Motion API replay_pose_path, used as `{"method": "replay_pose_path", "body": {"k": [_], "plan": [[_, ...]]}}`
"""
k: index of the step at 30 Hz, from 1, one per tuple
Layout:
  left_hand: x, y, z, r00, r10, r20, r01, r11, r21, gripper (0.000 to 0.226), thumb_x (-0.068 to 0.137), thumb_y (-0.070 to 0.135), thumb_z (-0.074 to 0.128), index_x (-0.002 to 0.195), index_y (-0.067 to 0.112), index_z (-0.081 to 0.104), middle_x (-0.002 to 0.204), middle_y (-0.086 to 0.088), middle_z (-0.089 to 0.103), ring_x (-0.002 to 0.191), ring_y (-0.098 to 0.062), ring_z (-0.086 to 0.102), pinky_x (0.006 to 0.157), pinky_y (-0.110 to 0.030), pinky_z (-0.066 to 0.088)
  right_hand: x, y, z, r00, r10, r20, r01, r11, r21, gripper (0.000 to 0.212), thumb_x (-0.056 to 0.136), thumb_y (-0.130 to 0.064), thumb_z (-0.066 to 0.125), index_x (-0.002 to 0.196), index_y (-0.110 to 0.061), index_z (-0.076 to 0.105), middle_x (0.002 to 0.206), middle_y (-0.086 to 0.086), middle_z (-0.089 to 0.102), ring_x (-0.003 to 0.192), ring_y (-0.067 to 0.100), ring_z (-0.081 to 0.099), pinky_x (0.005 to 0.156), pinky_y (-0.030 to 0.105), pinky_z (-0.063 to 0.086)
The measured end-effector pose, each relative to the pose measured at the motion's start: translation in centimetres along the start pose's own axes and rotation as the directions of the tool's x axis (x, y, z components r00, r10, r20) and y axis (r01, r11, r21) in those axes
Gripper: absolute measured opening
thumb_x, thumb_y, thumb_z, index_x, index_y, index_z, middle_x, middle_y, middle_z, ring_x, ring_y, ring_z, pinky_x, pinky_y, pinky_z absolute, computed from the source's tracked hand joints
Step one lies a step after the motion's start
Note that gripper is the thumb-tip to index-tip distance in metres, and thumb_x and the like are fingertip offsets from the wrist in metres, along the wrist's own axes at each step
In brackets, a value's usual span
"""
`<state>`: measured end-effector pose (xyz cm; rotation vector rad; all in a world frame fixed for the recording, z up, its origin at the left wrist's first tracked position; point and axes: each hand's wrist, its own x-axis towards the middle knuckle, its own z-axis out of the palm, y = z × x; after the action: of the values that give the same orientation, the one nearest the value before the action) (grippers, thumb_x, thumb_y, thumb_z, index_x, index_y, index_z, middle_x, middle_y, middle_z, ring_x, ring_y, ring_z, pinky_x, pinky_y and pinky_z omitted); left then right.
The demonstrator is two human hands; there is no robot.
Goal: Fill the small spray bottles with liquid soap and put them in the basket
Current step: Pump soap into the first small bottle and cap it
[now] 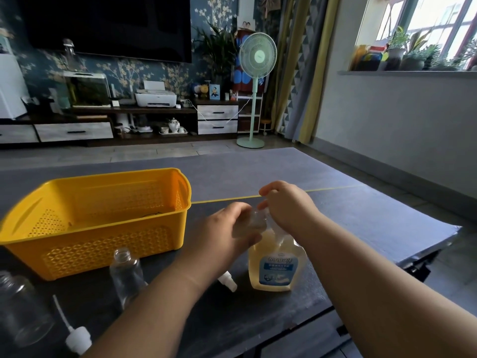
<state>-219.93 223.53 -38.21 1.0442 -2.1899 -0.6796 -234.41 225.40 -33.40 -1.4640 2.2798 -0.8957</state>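
**Single head-worn view: wide-angle, facing forward and down over the table (361, 215).**
We take the yellow basket (103, 251) as our landmark. The lens sits above the basket's rim, on its near side and to its right, facing past it toward the room beyond. Right of the basket, the left hand (229, 228) and right hand (286, 205), holding the soap pouch (277, 270), lie close beneath the lens.

Dark table (361, 215) bears yellow basket (103, 244), soap pouch (277, 267), bottles (126, 275), spray caps (77, 339).
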Motion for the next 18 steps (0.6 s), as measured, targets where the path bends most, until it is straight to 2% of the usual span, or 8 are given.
{"method": "replay_pose_path", "body": {"k": [4,8,10,12,13,15,18], "plan": [[0.0,0.2,-0.2,1.000,0.009,0.001,-0.009,1.000,-0.027,0.041,0.079,0.044,0.067,0.116,0.041,0.050,0.111,0.019,0.060,0.096,0.000,0.054,0.078,-0.018,0.044,0.0,0.0,-0.5,0.999,-0.028,0.026,0.028,1.000,-0.008,0.034,0.096,-0.008,0.041,0.121,-0.007,0.064,0.119,0.015,0.066,0.110,0.033,0.061,0.092,0.039,0.050],[0.3,0.5,-0.7,0.999,0.023,-0.027,-0.025,0.997,-0.078,0.041,0.078,0.044,0.068,0.115,0.041,0.052,0.105,0.022,0.058,0.086,0.012,0.050,0.068,-0.004,0.039,0.4,-0.5,-1.0,0.999,0.038,0.006,-0.038,0.955,0.293,0.031,0.092,-0.009,0.043,0.113,-0.001,0.065,0.114,0.019,0.068,0.086,0.025,0.060,0.073,0.032,0.042],[0.3,0.5,-0.9,0.999,0.026,-0.021,-0.028,0.998,-0.065,0.045,0.078,0.043,0.068,0.120,0.040,0.050,0.103,0.023,0.053,0.083,0.013,0.048,0.065,-0.001,0.037,0.6,-0.6,-1.5,0.994,0.083,0.066,-0.102,0.916,0.389,0.023,0.095,-0.017,0.048,0.105,-0.012,0.068,0.108,0.009,0.072,0.095,0.028,0.066,0.076,0.033,0.045],[0.3,0.5,-1.0,1.000,0.014,-0.013,-0.015,0.999,-0.051,0.046,0.079,0.043,0.068,0.121,0.039,0.050,0.102,0.022,0.051,0.085,0.006,0.048,0.067,-0.002,0.036,0.9,-0.7,-2.1,0.991,0.094,0.095,-0.125,0.902,0.412,0.022,0.096,-0.022,0.051,0.108,-0.013,0.068,0.107,0.006,0.073,0.096,0.027,0.066,0.079,0.034,0.047],[0.2,0.5,-1.0,1.000,0.013,-0.012,-0.014,0.999,-0.044,0.045,0.079,0.043,0.068,0.121,0.039,0.050,0.102,0.022,0.051,0.087,0.005,0.047,0.067,-0.002,0.036,1.1,-0.7,-2.2,0.992,0.088,0.087,-0.116,0.911,0.396,0.025,0.097,-0.023,0.051,0.110,-0.010,0.067,0.108,0.010,0.072,0.091,0.025,0.064,0.079,0.034,0.047],[0.2,0.4,-0.9,1.000,0.022,-0.021,-0.023,0.999,-0.047,0.043,0.079,0.043,0.068,0.119,0.040,0.051,0.102,0.022,0.052,0.087,0.005,0.047,0.066,-0.001,0.036,1.3,-0.7,-2.1,0.999,0.015,0.052,-0.027,0.973,0.228,0.033,0.098,-0.025,0.046,0.114,-0.002,0.065,0.113,0.018,0.069,0.090,0.029,0.062,0.080,0.036,0.047],[0.3,0.4,-0.7,1.000,0.014,-0.019,-0.016,0.996,-0.085,0.043,0.079,0.044,0.068,0.119,0.040,0.052,0.105,0.022,0.056,0.091,0.004,0.050,0.069,-0.002,0.037,0.7,-0.4,-1.6,0.996,-0.079,0.035,0.080,0.997,-0.023,0.037,0.102,-0.027,0.038,0.117,-0.006,0.065,0.116,0.017,0.067,0.107,0.034,0.062,0.092,0.040,0.050]]}}
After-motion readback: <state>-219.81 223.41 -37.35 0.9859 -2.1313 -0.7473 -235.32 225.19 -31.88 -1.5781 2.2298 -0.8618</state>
